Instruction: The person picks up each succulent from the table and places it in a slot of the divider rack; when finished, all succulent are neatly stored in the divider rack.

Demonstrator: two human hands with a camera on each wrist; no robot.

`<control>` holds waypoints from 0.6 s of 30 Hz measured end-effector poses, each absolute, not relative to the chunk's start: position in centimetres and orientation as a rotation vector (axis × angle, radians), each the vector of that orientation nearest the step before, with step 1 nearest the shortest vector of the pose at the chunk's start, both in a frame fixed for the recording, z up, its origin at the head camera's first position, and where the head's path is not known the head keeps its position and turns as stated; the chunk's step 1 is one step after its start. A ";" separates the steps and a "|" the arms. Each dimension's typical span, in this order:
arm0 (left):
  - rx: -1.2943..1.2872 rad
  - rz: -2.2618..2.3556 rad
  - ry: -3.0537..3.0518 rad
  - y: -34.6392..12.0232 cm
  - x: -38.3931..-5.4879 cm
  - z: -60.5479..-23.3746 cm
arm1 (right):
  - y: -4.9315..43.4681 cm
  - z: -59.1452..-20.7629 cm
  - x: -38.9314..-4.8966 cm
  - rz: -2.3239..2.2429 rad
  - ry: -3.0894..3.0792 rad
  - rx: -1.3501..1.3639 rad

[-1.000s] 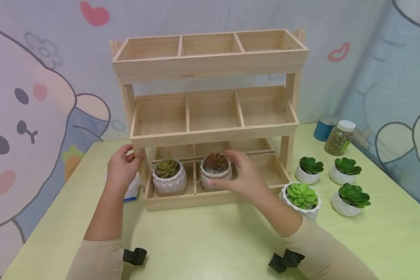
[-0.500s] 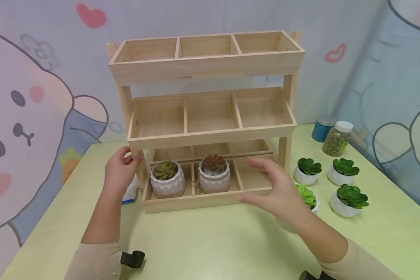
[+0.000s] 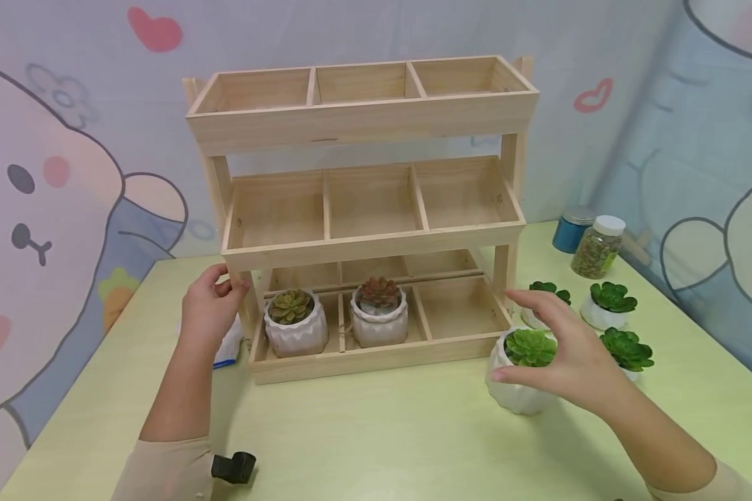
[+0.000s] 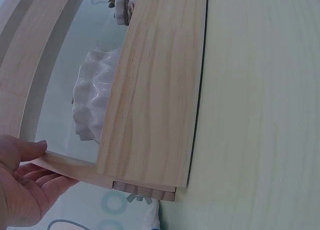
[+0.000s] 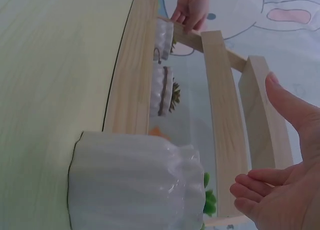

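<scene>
We see the left hand [image 3: 207,306] gripping the left post [image 4: 75,168] of a three-tier wooden shelf [image 3: 363,129], while the right hand [image 3: 576,355], thumb and fingers spread wide and holding nothing, is just beside a bright green potted plant [image 3: 531,348] on the table [image 3: 382,431]. In the bottom tray [image 3: 376,362], an olive-green potted plant [image 3: 296,334] stands in the left compartment and a reddish potted plant [image 3: 381,327] in the middle one. We judge the shelf-filling barely begun: the right compartment and both upper tiers hold nothing, and the bright green plant and three small dark green plants [image 3: 611,298] are outside.
</scene>
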State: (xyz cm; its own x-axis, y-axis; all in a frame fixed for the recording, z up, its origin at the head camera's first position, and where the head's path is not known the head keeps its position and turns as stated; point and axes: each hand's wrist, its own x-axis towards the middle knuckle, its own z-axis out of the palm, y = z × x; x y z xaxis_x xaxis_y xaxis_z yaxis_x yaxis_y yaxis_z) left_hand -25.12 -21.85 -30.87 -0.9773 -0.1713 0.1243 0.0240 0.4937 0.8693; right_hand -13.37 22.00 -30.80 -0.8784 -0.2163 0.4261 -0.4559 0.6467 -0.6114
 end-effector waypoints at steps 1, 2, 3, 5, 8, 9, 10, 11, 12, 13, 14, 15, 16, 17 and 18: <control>0.127 -1.484 -2.542 -21.8 -25.1 -30.9 | 22.4 -30.9 -13.3 1.062 -2.562 0.541; 0.126 -1.485 -2.542 -21.8 -25.1 -30.9 | 22.7 -31.0 -13.3 1.046 -2.574 0.541; 0.125 -1.484 -2.542 -21.8 -25.0 -30.9 | 23.0 -31.1 -13.3 1.041 -2.586 0.540; 0.125 -1.483 -2.542 -21.7 -25.0 -30.9 | 23.6 -31.4 -13.4 1.025 -2.606 0.538; 0.124 -1.486 -2.539 -21.6 -24.9 -30.9 | 24.5 -32.0 -13.6 1.019 -2.641 0.529; 0.124 -1.486 -2.540 -21.7 -24.9 -30.9 | 24.7 -32.2 -13.6 1.024 -2.653 0.523; 0.124 -1.487 -2.543 -21.7 -24.9 -31.0 | 25.0 -32.4 -13.7 1.023 -2.665 0.516; 0.123 -1.490 -2.544 -21.7 -25.0 -31.0 | 25.2 -32.6 -13.7 1.027 -2.681 0.507; 0.122 -1.487 -2.547 -21.7 -25.0 -31.0 | 25.4 -32.8 -13.8 1.025 -2.696 0.496; 0.121 -1.481 -2.551 -21.7 -25.0 -31.0 | 25.7 -33.0 -13.9 1.028 -2.712 0.485; 0.119 -1.476 -2.552 -21.8 -25.0 -31.0 | 25.9 -33.3 -14.0 1.035 -2.724 0.483; 0.119 -1.468 -2.554 -21.8 -25.0 -31.0 | 26.0 -33.5 -14.1 1.046 -2.735 0.477; 0.122 -1.463 -2.553 -21.8 -25.0 -31.0 | 26.2 -33.7 -14.2 1.056 -2.741 0.481; 0.123 -1.458 -2.551 -21.8 -25.1 -30.9 | 26.3 -34.0 -14.3 1.073 -2.742 0.488; 0.122 -1.454 -2.549 -21.8 -25.1 -30.9 | 26.5 -34.2 -14.4 1.093 -2.738 0.501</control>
State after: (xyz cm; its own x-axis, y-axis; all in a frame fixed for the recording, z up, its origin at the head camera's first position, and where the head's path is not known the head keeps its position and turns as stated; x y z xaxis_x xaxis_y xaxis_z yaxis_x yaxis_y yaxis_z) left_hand -25.10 -21.85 -30.86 -0.9758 -0.1719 0.1353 0.0290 0.5114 0.8588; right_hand -14.39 26.46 -34.21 -0.9328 -0.2501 0.2594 -0.3599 0.6784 -0.6405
